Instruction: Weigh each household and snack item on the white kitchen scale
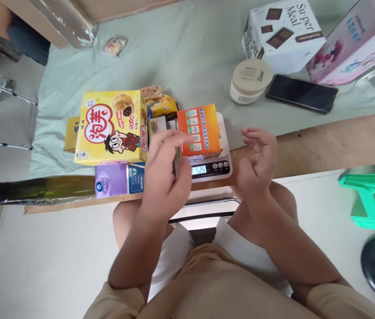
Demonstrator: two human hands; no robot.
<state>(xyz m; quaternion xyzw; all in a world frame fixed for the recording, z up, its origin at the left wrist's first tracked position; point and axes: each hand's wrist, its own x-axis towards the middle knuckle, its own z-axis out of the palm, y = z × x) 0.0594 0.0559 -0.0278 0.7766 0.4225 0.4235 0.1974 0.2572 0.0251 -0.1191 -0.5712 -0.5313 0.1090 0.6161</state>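
Smooth printed card forms the orange box (201, 129), glossy plastic the scale (225, 141), wrinkled cloth the table cover (187, 53).

A cloth-covered table (200, 62) bears scale (218, 167), phone (302, 93), jar (249, 82).

Left hand (164, 175) sat mid-frame, fingers curved, thumb apart from them. Right hand (257, 161) hung right of center, fingers loosely curled. Left forearm (137, 248) and right forearm (296, 246) slanted inward from lower frame.
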